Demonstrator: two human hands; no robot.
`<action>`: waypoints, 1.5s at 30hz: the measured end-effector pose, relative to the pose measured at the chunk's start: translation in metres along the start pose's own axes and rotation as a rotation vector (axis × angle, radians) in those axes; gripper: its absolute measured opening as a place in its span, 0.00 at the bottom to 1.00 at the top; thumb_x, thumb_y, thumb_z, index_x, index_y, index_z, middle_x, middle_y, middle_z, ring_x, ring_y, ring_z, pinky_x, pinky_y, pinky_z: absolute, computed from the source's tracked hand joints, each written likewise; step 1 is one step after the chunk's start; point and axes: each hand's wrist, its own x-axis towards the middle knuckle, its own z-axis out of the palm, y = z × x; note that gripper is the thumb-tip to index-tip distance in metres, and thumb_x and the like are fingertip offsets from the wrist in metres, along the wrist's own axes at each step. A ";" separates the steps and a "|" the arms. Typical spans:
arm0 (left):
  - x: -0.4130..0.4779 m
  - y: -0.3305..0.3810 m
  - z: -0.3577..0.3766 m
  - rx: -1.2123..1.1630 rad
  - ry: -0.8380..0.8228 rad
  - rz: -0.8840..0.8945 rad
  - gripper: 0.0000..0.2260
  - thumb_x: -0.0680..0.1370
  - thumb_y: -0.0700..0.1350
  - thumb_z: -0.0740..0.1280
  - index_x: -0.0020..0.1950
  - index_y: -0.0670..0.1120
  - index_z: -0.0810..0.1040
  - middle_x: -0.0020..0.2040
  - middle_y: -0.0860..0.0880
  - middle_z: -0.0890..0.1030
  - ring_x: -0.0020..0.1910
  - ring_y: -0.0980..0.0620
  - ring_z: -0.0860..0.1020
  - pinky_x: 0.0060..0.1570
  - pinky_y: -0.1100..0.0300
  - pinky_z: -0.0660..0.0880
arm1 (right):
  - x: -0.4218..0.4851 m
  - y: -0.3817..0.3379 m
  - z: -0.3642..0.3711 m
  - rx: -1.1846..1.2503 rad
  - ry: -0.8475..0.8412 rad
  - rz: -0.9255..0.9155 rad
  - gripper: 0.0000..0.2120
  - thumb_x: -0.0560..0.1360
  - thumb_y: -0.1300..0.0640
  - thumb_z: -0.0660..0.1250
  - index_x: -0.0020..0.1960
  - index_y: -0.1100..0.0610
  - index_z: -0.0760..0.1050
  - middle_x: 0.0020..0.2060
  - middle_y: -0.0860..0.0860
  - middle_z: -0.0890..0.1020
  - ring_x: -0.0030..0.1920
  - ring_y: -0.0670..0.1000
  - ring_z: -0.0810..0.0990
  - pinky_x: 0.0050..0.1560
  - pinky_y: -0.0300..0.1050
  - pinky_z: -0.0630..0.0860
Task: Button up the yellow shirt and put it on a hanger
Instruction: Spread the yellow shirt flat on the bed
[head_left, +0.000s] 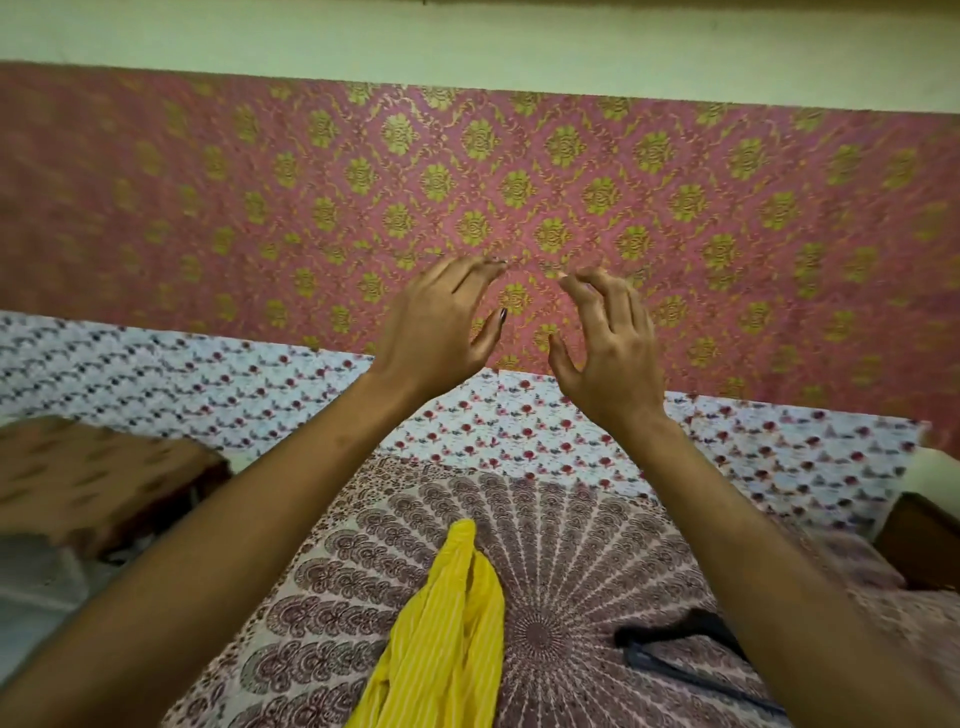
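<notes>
The yellow striped shirt (441, 639) lies bunched in a long heap on the patterned bedspread (597, 545), low in the middle of the view. A dark hanger (680, 649) lies on the bedspread to the right of the shirt, partly behind my right forearm. Both my arms are stretched forward and raised well above the shirt. My left hand (436, 332) and my right hand (605, 343) hover side by side in front of the wall hanging, fingers loosely curled, holding nothing.
A pink wall hanging with gold motifs (519, 208) covers the wall behind the bed. A white floral sheet (208, 379) lies along the far edge. A brown cushion (88, 478) sits at the left, and a wooden piece (919, 540) at the right edge.
</notes>
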 end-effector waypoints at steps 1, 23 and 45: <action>-0.004 -0.002 0.003 0.010 -0.012 -0.012 0.19 0.76 0.50 0.60 0.64 0.43 0.72 0.60 0.45 0.78 0.58 0.46 0.76 0.54 0.55 0.74 | -0.004 -0.001 0.006 0.012 -0.006 -0.006 0.23 0.73 0.53 0.62 0.67 0.56 0.66 0.61 0.59 0.74 0.62 0.60 0.71 0.60 0.57 0.72; -0.216 -0.055 0.216 -0.279 -0.667 -0.170 0.21 0.75 0.52 0.58 0.65 0.44 0.72 0.61 0.46 0.78 0.60 0.44 0.75 0.57 0.51 0.74 | -0.217 -0.033 0.187 0.160 -0.549 0.227 0.23 0.72 0.52 0.60 0.66 0.54 0.64 0.62 0.56 0.73 0.63 0.56 0.70 0.59 0.52 0.73; -0.430 -0.054 0.385 -0.434 -1.297 -0.385 0.22 0.76 0.51 0.58 0.66 0.42 0.71 0.64 0.42 0.74 0.62 0.42 0.72 0.57 0.50 0.73 | -0.480 -0.022 0.316 0.305 -1.186 0.645 0.25 0.67 0.58 0.72 0.64 0.58 0.72 0.60 0.57 0.74 0.59 0.60 0.75 0.57 0.52 0.74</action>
